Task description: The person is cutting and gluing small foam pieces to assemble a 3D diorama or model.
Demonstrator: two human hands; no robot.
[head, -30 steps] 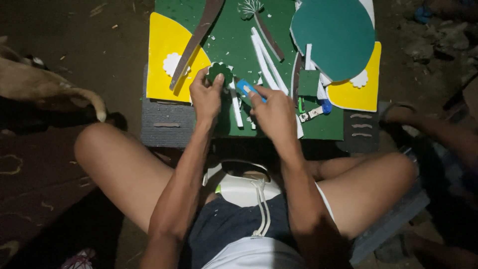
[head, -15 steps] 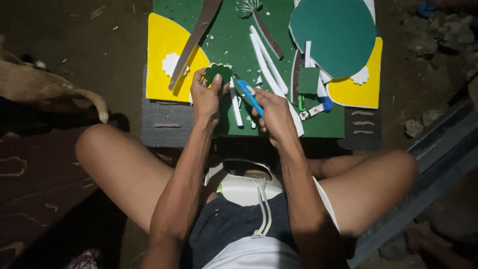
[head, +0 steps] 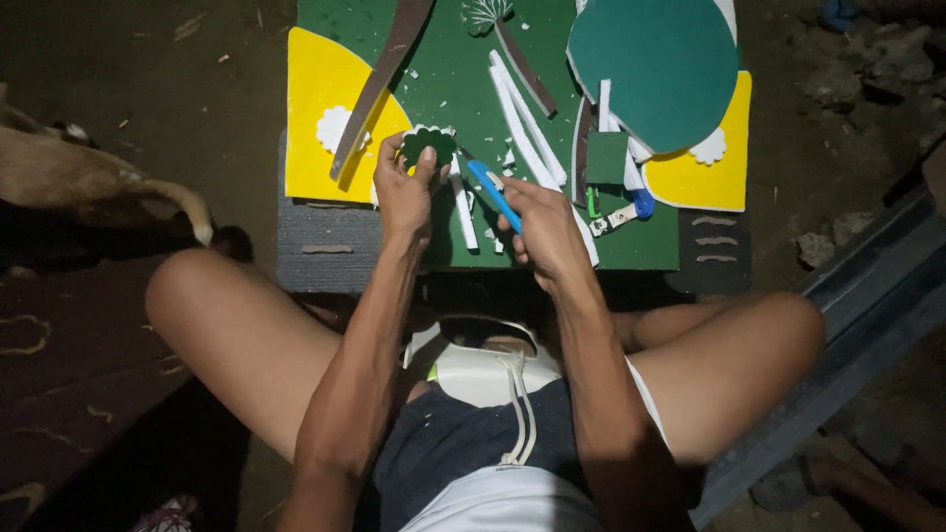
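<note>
Left hand (head: 404,192) pinches a scalloped green foam piece (head: 428,146); right hand (head: 542,227) grips a blue knife (head: 493,194)

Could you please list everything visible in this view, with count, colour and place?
scalloped foam piece: one, dark green, pinched in the left hand
craft knife: one, blue, in the right hand
green board: one, green, on the ground ahead
yellow sheets: two, yellow, at the board's left and right edges
teal oval: one, teal, upper right of the board
white strips: several, white, mid-board
brown strip: one long, brown, leaning across the left yellow sheet
animal: one, tan, far left, partly seen
left hand: one, over the board's near edge
right hand: one, beside it
</note>
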